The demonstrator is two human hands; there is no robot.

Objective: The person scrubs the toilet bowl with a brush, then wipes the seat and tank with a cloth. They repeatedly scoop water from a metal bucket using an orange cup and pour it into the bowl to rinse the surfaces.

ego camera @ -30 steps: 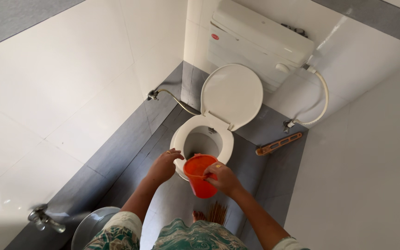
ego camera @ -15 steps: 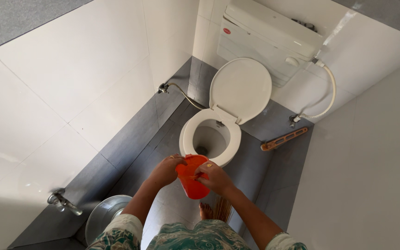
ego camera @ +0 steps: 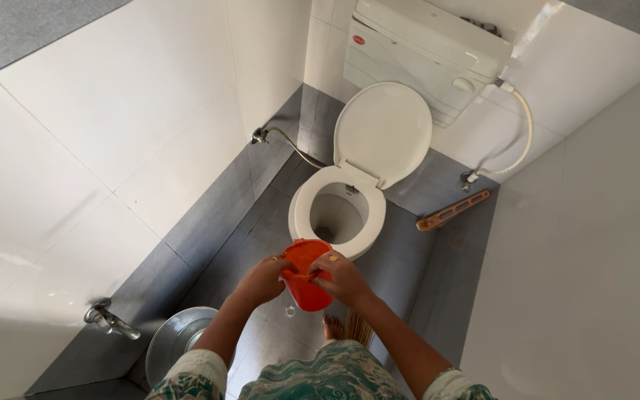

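Observation:
Both of my hands hold an orange plastic mug [ego camera: 307,276] just in front of a white toilet [ego camera: 338,215]. My left hand [ego camera: 264,279] grips the mug's left side and my right hand [ego camera: 341,275] its right side; the mug is tipped with its mouth toward the bowl. The toilet's seat lid [ego camera: 384,133] stands raised against the white cistern [ego camera: 427,52]. A droplet of water hangs below the mug.
A metal bucket [ego camera: 179,337] stands at lower left under a wall tap [ego camera: 109,318]. A spray hose [ego camera: 283,141] hangs on the left wall, an orange-brown brush [ego camera: 453,211] lies on the grey floor at right, and a broom [ego camera: 358,330] is by my foot.
The mug has tipped further toward the bowl and my left hand has closed on its side. The view has shifted slightly back and left.

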